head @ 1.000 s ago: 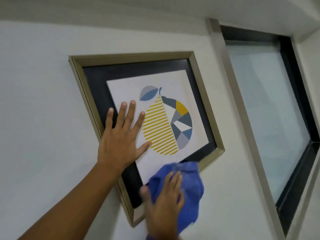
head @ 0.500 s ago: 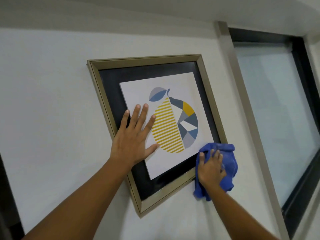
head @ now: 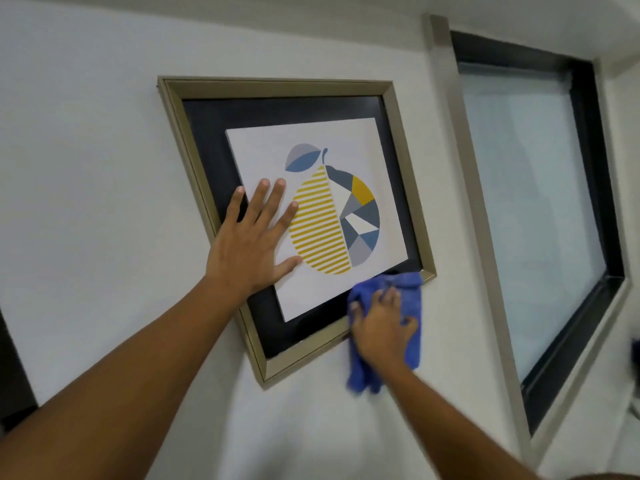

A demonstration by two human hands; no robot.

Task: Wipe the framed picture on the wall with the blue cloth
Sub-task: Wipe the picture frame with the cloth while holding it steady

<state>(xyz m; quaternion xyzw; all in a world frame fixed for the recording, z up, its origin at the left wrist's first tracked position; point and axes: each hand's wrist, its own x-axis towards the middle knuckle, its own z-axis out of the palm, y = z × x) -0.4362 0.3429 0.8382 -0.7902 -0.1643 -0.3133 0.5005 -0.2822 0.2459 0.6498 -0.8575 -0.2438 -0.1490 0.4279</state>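
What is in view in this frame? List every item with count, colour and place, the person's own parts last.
framed picture: one, dull gold frame, black mat, white print of a yellow-striped, grey and blue fruit; hung on the wall, centre.
blue cloth: one, blue; pressed on the frame's lower right corner, its loose end hanging over the wall below.
wall: one, white; behind everything.
window: one, black inner frame, grey outer trim, frosted pale pane; right of the picture.
dark edge: one, black; far left, too cropped to identify.
left hand: one, fingers spread flat on the picture's left side, bracing it.
right hand: one, pressing the cloth against the lower frame rail.
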